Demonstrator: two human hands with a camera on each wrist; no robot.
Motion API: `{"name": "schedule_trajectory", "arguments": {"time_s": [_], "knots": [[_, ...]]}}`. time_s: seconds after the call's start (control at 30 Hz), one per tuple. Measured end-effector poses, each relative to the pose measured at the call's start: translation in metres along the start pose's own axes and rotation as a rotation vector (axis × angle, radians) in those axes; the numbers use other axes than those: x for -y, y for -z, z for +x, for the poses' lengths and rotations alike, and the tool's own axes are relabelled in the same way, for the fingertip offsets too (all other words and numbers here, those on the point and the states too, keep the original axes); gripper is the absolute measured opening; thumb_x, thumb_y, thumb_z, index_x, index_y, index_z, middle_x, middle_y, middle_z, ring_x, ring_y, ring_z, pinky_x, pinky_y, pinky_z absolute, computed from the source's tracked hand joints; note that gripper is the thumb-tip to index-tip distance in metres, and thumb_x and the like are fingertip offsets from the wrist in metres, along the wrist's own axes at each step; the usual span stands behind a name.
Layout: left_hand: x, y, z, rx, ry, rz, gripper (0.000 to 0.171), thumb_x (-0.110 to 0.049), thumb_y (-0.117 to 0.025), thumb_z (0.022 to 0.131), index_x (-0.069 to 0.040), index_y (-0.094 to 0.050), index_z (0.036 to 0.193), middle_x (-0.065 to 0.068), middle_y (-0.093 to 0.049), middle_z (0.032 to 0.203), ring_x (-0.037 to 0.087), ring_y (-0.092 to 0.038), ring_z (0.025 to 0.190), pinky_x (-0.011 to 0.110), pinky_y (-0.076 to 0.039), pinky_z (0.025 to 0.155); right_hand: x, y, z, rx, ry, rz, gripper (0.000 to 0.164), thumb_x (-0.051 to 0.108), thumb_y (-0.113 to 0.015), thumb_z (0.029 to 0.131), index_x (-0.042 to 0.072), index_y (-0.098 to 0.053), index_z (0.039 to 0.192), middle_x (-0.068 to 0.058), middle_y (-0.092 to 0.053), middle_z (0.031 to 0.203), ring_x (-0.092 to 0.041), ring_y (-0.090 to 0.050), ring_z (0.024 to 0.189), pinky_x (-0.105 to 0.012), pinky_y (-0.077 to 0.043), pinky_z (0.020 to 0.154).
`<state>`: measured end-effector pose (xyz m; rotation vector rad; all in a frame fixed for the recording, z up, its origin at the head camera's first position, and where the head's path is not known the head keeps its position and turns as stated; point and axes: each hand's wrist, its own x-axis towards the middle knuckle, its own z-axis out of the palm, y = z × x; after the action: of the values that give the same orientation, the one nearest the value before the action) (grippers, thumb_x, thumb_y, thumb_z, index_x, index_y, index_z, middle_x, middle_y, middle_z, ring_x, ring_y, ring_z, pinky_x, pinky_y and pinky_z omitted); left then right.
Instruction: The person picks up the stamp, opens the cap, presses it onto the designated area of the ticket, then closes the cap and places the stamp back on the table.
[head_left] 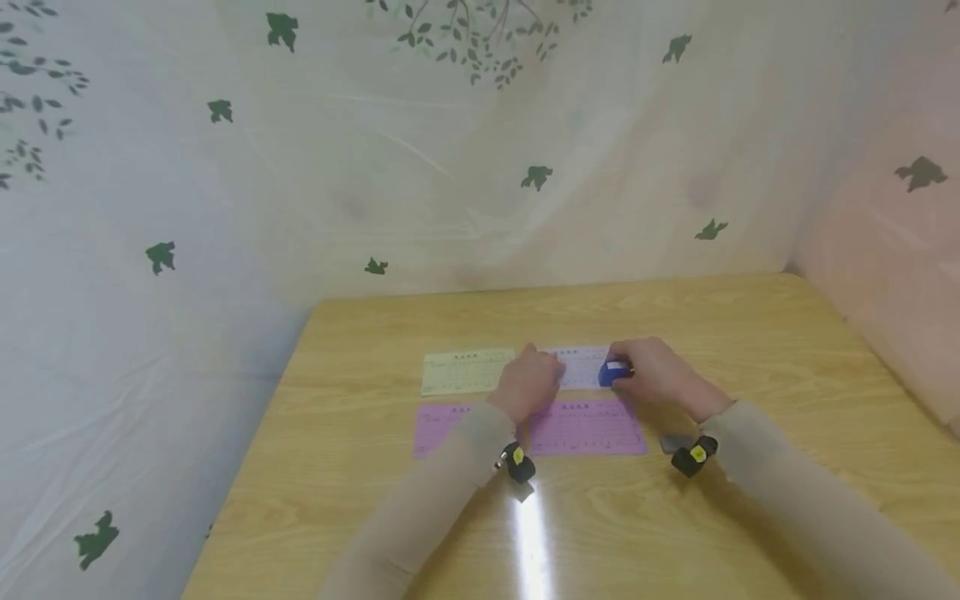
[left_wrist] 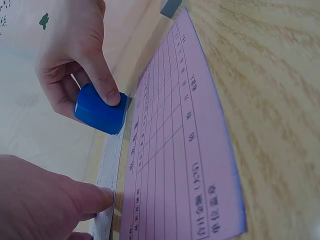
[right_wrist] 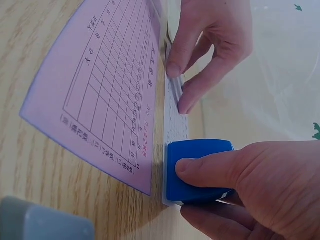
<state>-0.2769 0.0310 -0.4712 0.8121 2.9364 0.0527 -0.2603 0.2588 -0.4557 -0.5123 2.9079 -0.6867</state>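
In the head view my right hand (head_left: 660, 371) grips a blue stamp (head_left: 613, 375), thumb on one side and fingers on the other. The stamp's base sits at the right end of a white printed form (head_left: 581, 367), as the right wrist view also shows. My left hand (head_left: 531, 382) rests on the left part of this form, thumb and a fingertip pressing the paper, with nothing gripped. Just nearer to me lies a pink form (right_wrist: 112, 95) with a ruled grid and a red number. The stamp hides the spot of paper beneath it.
A yellow-green form (head_left: 465, 372) lies left of the white one, and another pink form (head_left: 441, 427) is partly covered by my left sleeve. A small grey block (right_wrist: 45, 222) sits on the wooden table (head_left: 285, 500) near my right wrist. Printed curtains hang behind.
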Motion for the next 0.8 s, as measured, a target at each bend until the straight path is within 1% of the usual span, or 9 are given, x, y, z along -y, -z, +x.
{"name": "schedule_trajectory", "arguments": {"time_s": [0.1, 0.2, 0.27, 0.4, 0.5, 0.57, 0.63, 0.73, 0.8], "knots": [[-0.001, 0.004, 0.0, -0.015, 0.017, -0.011, 0.02, -0.024, -0.062, 0.107, -0.019, -0.078, 0.118, 0.001, -0.078, 0.111, 0.019, -0.06, 0.099, 0.035, -0.063, 0.079, 0.0, 0.003, 0.0, -0.016, 0.019, -0.001, 0.013, 0.005, -0.076, 0.092, 0.01, -0.076, 0.104, -0.005, -0.077, 0.099, -0.02, -0.068, 0.089, -0.046, -0.063, 0.086], [-0.002, 0.002, -0.002, -0.028, 0.024, -0.023, 0.021, -0.024, -0.062, 0.107, -0.019, -0.079, 0.118, 0.001, -0.079, 0.11, 0.019, -0.061, 0.097, 0.035, -0.064, 0.076, 0.001, 0.003, -0.001, -0.021, 0.035, -0.002, 0.011, 0.005, -0.077, 0.091, 0.011, -0.075, 0.1, -0.003, -0.076, 0.095, -0.019, -0.066, 0.087, -0.044, -0.062, 0.084], [-0.003, 0.0, -0.003, -0.05, 0.028, -0.053, 0.022, -0.024, -0.06, 0.109, -0.018, -0.08, 0.116, 0.002, -0.079, 0.108, 0.019, -0.061, 0.094, 0.035, -0.064, 0.076, 0.001, 0.002, -0.002, -0.017, 0.027, 0.005, 0.011, 0.005, -0.077, 0.092, 0.013, -0.075, 0.099, -0.001, -0.075, 0.094, -0.019, -0.064, 0.087, -0.042, -0.06, 0.084], [-0.002, -0.005, -0.008, -0.082, 0.023, -0.094, 0.025, -0.023, -0.058, 0.109, -0.016, -0.082, 0.106, 0.001, -0.078, 0.098, 0.017, -0.059, 0.087, 0.034, -0.062, 0.076, 0.002, -0.004, -0.005, -0.007, -0.004, 0.031, 0.011, 0.006, -0.076, 0.093, 0.016, -0.074, 0.099, 0.001, -0.073, 0.093, -0.019, -0.062, 0.087, -0.037, -0.057, 0.082], [-0.002, -0.009, -0.012, -0.074, 0.014, -0.089, 0.021, -0.02, -0.061, 0.107, -0.018, -0.082, 0.102, -0.001, -0.076, 0.094, 0.016, -0.056, 0.086, 0.031, -0.059, 0.073, 0.002, -0.006, -0.007, -0.003, -0.002, 0.025, 0.012, 0.005, -0.076, 0.092, 0.016, -0.074, 0.098, 0.002, -0.073, 0.093, -0.017, -0.063, 0.085, -0.035, -0.058, 0.08], [-0.001, -0.01, -0.014, -0.073, 0.006, -0.07, 0.018, -0.019, -0.064, 0.105, -0.019, -0.082, 0.104, -0.001, -0.076, 0.096, 0.015, -0.057, 0.087, 0.03, -0.059, 0.073, 0.003, -0.007, -0.007, -0.008, 0.012, 0.018, 0.013, 0.004, -0.077, 0.091, 0.015, -0.075, 0.098, 0.002, -0.073, 0.092, -0.016, -0.064, 0.085, -0.035, -0.059, 0.079], [-0.001, -0.007, -0.017, -0.075, 0.009, -0.076, 0.017, -0.02, -0.066, 0.104, -0.02, -0.081, 0.111, -0.001, -0.078, 0.105, 0.016, -0.061, 0.094, 0.03, -0.061, 0.076, 0.003, -0.006, -0.007, -0.018, 0.036, 0.007, 0.013, 0.004, -0.078, 0.09, 0.015, -0.075, 0.098, 0.002, -0.074, 0.092, -0.015, -0.064, 0.085, -0.036, -0.06, 0.079], [0.006, 0.003, -0.025, -0.091, 0.018, -0.132, 0.024, -0.023, -0.067, 0.104, -0.022, -0.078, 0.125, -0.001, -0.078, 0.124, 0.02, -0.067, 0.112, 0.035, -0.064, 0.091, 0.003, -0.003, -0.007, -0.029, 0.047, 0.01, 0.013, 0.005, -0.078, 0.09, 0.015, -0.075, 0.098, 0.002, -0.074, 0.093, -0.015, -0.065, 0.086, -0.039, -0.06, 0.082], [0.015, 0.011, -0.034, -0.111, 0.02, -0.189, 0.028, -0.023, -0.068, 0.104, -0.021, -0.076, 0.13, -0.001, -0.076, 0.132, 0.023, -0.066, 0.123, 0.04, -0.061, 0.102, 0.004, 0.002, -0.007, -0.043, 0.042, 0.021, 0.013, 0.007, -0.078, 0.092, 0.016, -0.075, 0.101, 0.003, -0.075, 0.096, -0.016, -0.067, 0.09, -0.041, -0.062, 0.085]]}}
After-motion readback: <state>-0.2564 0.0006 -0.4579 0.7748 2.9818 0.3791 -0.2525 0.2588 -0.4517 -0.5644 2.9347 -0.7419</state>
